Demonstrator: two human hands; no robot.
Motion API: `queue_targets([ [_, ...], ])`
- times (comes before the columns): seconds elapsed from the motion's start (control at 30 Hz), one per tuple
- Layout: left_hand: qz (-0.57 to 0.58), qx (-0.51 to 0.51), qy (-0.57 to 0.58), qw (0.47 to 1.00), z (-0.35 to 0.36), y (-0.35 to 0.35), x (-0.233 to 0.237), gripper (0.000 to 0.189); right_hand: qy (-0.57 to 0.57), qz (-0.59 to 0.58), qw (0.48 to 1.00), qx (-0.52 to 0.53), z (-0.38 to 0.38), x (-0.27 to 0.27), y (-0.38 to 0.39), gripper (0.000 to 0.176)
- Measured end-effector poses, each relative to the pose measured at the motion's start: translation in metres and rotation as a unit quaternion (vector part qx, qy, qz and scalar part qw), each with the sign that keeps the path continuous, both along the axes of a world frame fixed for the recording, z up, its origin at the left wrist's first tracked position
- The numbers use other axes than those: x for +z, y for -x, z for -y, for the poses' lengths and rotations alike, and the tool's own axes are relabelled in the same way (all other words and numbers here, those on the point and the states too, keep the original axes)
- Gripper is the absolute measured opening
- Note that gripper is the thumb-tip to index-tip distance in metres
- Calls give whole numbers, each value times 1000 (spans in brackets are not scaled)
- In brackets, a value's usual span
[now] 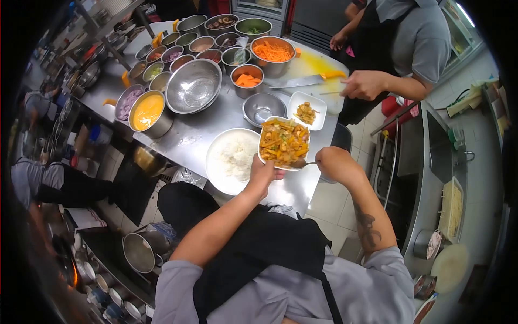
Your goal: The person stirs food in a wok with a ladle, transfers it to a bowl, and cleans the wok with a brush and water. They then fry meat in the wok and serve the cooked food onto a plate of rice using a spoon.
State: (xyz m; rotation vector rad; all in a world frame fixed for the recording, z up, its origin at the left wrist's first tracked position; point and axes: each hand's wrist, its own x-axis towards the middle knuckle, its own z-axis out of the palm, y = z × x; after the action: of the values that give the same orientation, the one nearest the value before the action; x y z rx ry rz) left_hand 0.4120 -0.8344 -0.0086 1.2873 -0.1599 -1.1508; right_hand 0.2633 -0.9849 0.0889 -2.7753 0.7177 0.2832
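My left hand grips the lower left edge of a square white bowl full of a yellow-orange cooked mix. The bowl is over the right side of a large round white plate that holds white rice. My right hand is closed on the handle of a metal spoon, whose head is at the bowl's lower right edge, against the food. Just behind the bowl, a smaller square white dish holds a little of a similar mix.
Metal bowls of cut vegetables, such as carrot strips, crowd the back of the steel table. A steel colander and a knife lie nearer. A co-worker's hand is at the right, and other people are at the left.
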Motion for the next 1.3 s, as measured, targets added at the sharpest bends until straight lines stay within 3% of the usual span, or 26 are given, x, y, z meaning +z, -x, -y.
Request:
queue_targets([
  [0.1, 24, 31, 3, 999, -16, -14, 1, 36, -61, 30, 998, 18, -3, -9, -23, 13],
  [0.33, 28, 94, -3, 995, -49, -47, 0, 36, -66, 215, 972, 66, -46, -46, -66, 9],
  [0.97, 45, 166, 7, 985, -98, -95, -20, 32, -204, 218, 953, 56, -68, -64, -118, 13],
  [1.3, 58, 215, -15, 975, -97, -101, -21, 30, -185, 212, 957, 67, -66, -57, -118, 13],
])
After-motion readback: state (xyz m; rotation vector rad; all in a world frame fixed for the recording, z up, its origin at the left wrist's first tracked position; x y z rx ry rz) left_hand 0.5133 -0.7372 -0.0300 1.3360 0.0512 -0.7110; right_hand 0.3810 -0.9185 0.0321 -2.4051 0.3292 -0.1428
